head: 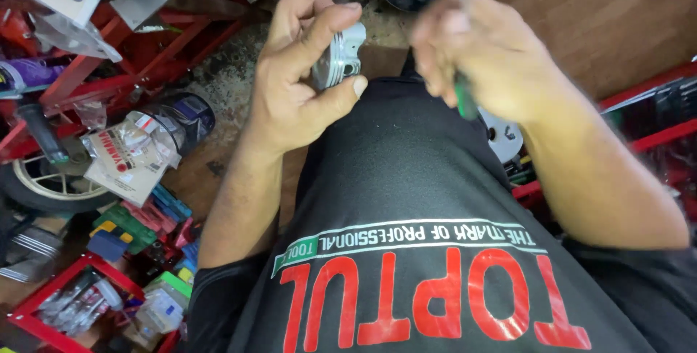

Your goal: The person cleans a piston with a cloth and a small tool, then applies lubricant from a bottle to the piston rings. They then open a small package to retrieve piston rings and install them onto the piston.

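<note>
Left hand (298, 77) is closed around a silver piston (340, 55), held at 12 o'clock above the black shirt (406, 179). Right hand (479, 55), blurred at 1 o'clock, is clenched on a green-handled tool (465, 102). Tool tip is hidden; work on the piston appears under way, not finished

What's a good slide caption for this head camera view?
Left hand pinches a silver piston; blurred right hand grips a green-handled tool.

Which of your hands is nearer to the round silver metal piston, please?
Left. The left hand grips the round silver metal piston between its fingers; the right hand, blurred and holding a green-handled tool, is just beside it.
</note>
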